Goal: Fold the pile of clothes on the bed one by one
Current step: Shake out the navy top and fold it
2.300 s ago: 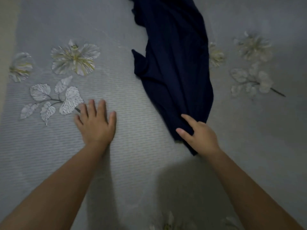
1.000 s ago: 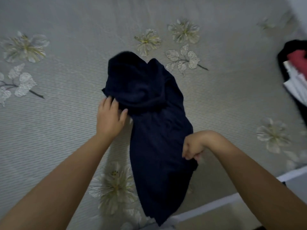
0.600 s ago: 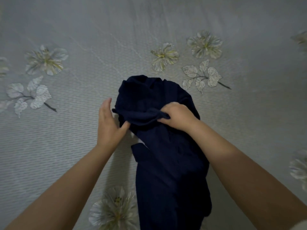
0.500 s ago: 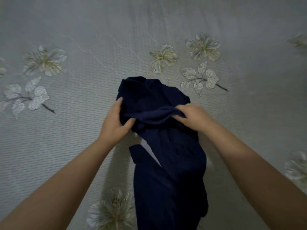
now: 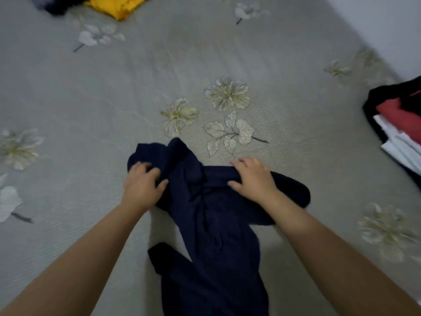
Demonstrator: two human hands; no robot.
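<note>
The left hand (image 5: 142, 187) grips the upper left part of a dark navy garment (image 5: 211, 226), its fingers curled down into a bunched fold of cloth and the thumb pressed against the fabric on the inner side. The right hand (image 5: 251, 179) clasps the garment's upper right part, fingers hooked over the far edge of a rolled ridge of cloth and the thumb tucked on the near side, so both hands are closed on the same piece, set apart from each other across its top. Between them the cloth is crumpled and creased. To the right of the right hand a rounded lobe of the garment, possibly a sleeve, lies flat on the bed (image 5: 91, 110). The rest of the garment runs toward the viewer between the two bare forearms and out of view at the bottom edge, with a small flap sticking out on its left side.

The bed is covered by a pale grey textured sheet printed with flowers and leaves. Just beyond the garment lie two printed blooms and a leaf sprig (image 5: 230, 135). At the right edge sits a stack of folded clothes (image 5: 401, 124) in black, red and white, well apart from the hands. At the top left, far off, a yellow garment (image 5: 118, 6) lies beside something dark.
</note>
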